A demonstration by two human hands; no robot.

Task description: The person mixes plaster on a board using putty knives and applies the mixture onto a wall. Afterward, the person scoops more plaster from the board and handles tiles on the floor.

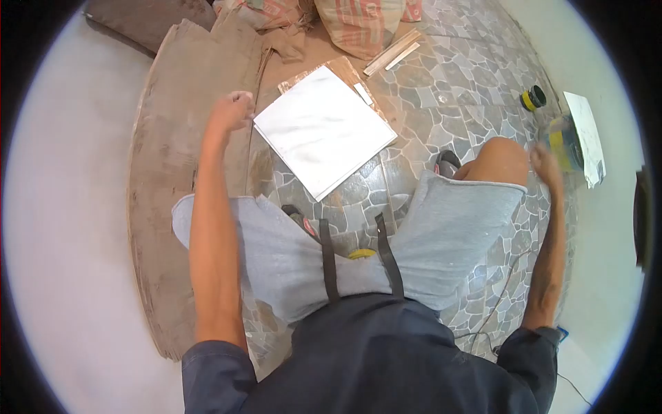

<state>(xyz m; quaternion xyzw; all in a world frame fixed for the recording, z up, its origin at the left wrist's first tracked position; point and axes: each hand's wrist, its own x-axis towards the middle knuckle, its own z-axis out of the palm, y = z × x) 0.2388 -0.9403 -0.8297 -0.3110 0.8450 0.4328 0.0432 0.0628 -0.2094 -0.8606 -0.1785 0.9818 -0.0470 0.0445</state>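
My left hand (233,110) is curled closed beside the left corner of a white marbled square tile (324,131), and nothing shows in its fingers. The tile lies flat on the floor in front of me, and another edge under it suggests a stack. To the right, my right hand (546,165) is blurred by motion next to a dark bucket with a yellow band (564,141). Its fingers cannot be made out. A white tile piece (585,138) leans over that bucket against the wall.
A long brown wooden board (176,159) lies along the left wall. Printed sacks (362,24) stand at the back, with wooden strips (393,52) beside them. A small black-and-yellow pot (533,98) sits at right. A cable (500,300) crosses the stone-patterned floor (455,83).
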